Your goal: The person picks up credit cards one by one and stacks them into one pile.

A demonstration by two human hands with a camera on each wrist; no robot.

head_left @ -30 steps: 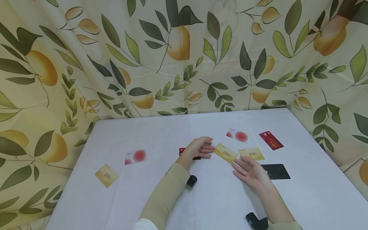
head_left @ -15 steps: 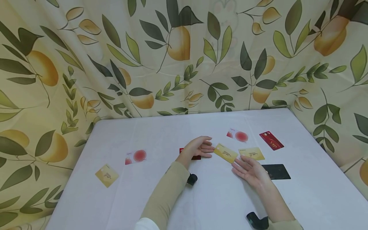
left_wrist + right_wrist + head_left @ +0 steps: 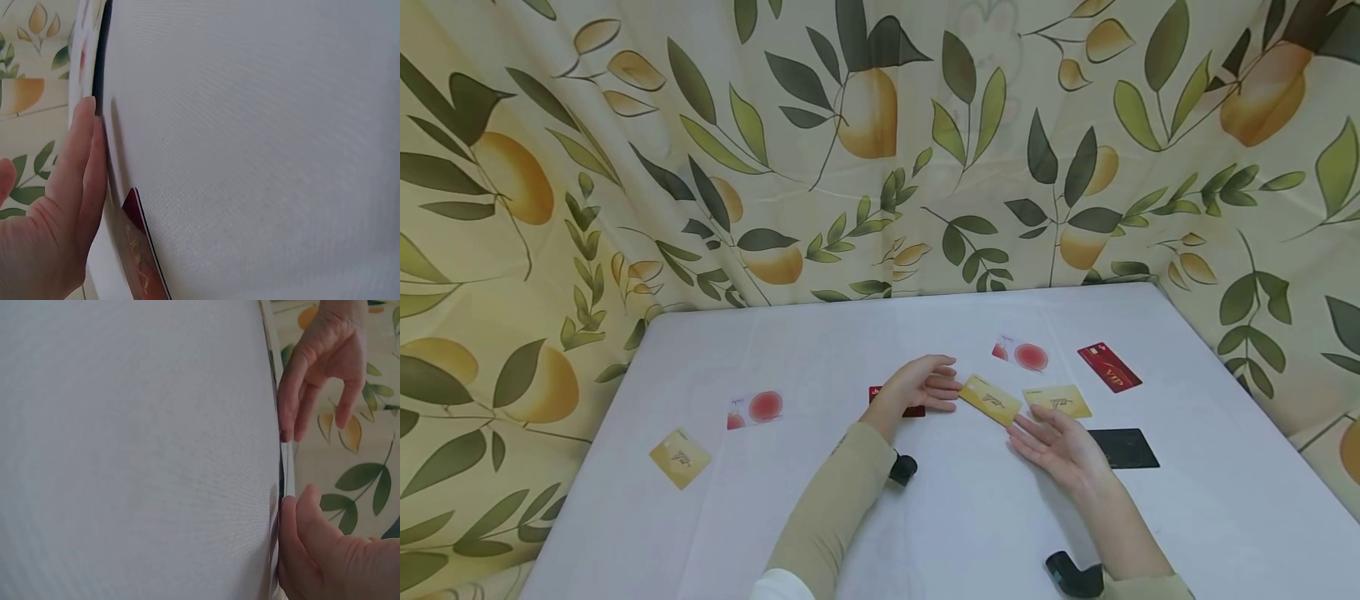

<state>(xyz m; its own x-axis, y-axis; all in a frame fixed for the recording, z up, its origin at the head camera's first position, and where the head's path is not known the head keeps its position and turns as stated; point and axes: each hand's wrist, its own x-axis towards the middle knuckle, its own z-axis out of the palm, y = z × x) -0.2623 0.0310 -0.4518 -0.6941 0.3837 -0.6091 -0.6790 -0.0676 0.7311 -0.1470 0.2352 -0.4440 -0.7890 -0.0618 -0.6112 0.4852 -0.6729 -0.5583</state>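
A gold card [image 3: 991, 400] lies tilted on the white table between my two hands. At its left corner, the extended fingertips of my left hand [image 3: 917, 390] touch or nearly touch it. My right hand [image 3: 1066, 452], palm turned up and fingers loosely extended, has its fingertips at the lower right corner. Contact is too fine to tell. Beneath my left hand and wrist lies a partly covered red card [image 3: 913, 412], whose end also shows in the left wrist view as a red card [image 3: 144, 256]. A black card [image 3: 1126, 448] is partly hidden behind my right hand.
Right of centre lie another gold card [image 3: 1060, 401], a white card with red circle [image 3: 1030, 357] and a red VIP card [image 3: 1109, 367]. Farther left are a similar white card [image 3: 756, 408] and a gold card [image 3: 680, 459]. A patterned curtain [image 3: 880, 192] hangs behind the table [image 3: 805, 350].
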